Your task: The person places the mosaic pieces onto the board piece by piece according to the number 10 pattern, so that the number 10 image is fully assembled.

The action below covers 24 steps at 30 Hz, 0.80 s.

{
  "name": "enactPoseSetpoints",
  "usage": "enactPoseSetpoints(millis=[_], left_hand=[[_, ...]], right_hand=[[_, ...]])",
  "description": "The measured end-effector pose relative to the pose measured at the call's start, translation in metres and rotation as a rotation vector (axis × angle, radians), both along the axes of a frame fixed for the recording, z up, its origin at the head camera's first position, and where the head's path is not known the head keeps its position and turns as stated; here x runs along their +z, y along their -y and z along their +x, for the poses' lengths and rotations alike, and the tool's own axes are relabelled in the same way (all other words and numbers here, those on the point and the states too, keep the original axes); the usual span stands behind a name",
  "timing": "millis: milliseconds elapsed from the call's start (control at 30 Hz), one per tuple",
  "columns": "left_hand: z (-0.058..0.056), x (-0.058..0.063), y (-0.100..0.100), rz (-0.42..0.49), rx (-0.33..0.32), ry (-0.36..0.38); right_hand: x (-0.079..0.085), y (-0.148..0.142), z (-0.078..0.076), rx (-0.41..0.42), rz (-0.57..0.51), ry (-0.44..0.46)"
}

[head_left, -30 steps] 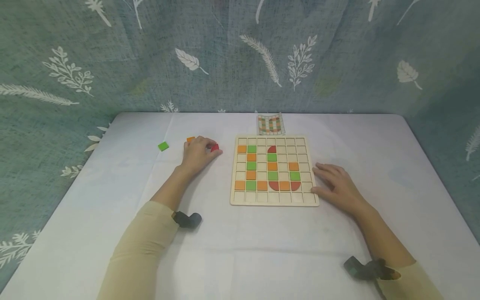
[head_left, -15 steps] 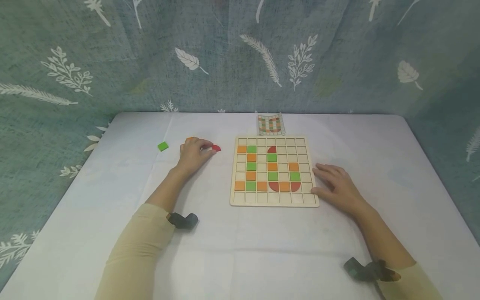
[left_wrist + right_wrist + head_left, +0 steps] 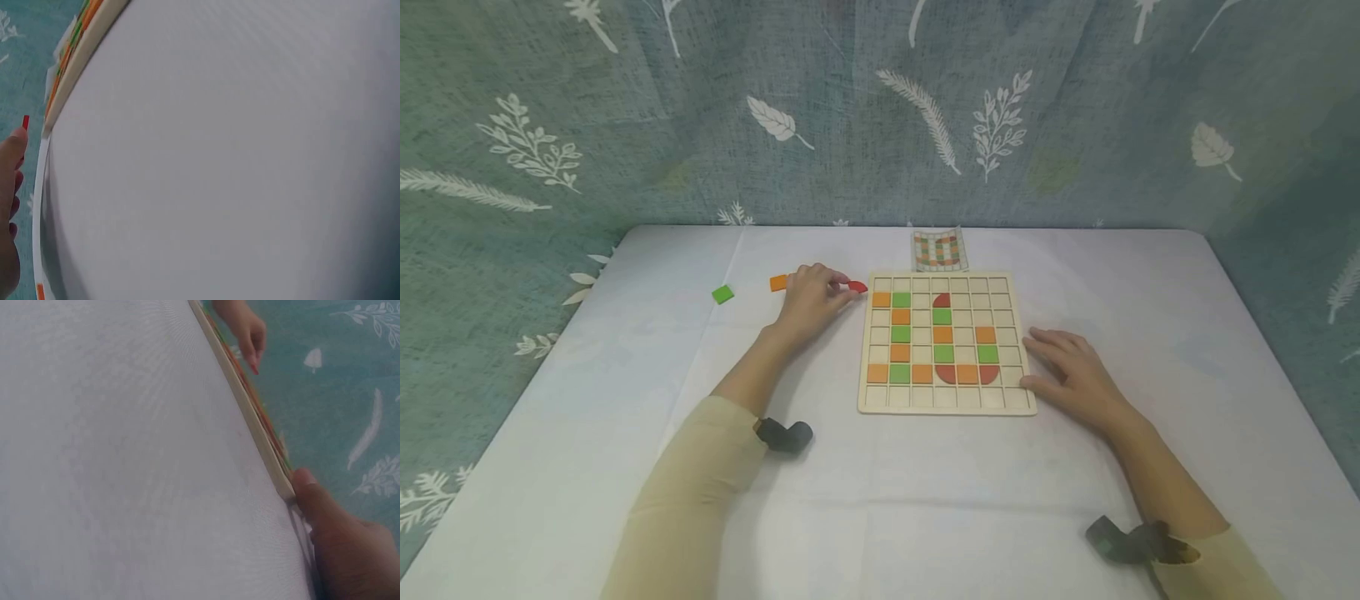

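Observation:
My left hand [image 3: 808, 302] pinches a red tile [image 3: 857, 287] between thumb and fingertips, just off the upper left corner of a wooden grid board [image 3: 947, 402]. The tile's end also shows past the thumb in the left wrist view, as a red tile [image 3: 25, 122]. Orange and green squares and red quarter-round tiles lie in several of the board's cells. At the board's right side rests my right hand [image 3: 1078, 377], fingers relaxed, holding nothing. In the right wrist view its thumb touches the board's corner.
Left of the board lie a green square tile [image 3: 723, 293] and an orange tile [image 3: 778, 283], the latter beside the left hand. A small pattern card [image 3: 939, 250] stands behind the board. A patterned cloth [image 3: 820, 183] hangs behind the white table [image 3: 940, 500].
My left hand has picked up the red tile from the table and moved right with it towards the board, uncovering more of the orange tile. The right hand stays where it was.

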<state>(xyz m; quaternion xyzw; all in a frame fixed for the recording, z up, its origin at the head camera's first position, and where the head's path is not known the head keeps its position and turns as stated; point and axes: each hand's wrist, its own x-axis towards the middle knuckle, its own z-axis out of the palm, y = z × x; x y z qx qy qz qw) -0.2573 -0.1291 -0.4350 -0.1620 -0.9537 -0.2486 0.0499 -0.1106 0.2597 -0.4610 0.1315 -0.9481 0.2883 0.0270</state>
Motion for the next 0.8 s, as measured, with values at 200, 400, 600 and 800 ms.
enactPoseSetpoints(millis=[200, 400, 600, 800], left_hand=[[-0.003, 0.005, -0.025, 0.0, -0.04, 0.03], [-0.003, 0.013, -0.054, 0.016, -0.104, 0.052], [-0.002, 0.014, -0.082, 0.018, -0.163, 0.053], [0.0, 0.01, -0.111, 0.026, -0.197, 0.056]], right_hand=[[-0.001, -0.001, 0.0, 0.004, -0.007, -0.008], [-0.002, -0.001, -0.001, 0.002, -0.007, -0.024], [0.0, 0.0, -0.001, -0.002, -0.006, -0.023], [0.0, 0.0, -0.001, -0.003, -0.011, -0.024]])
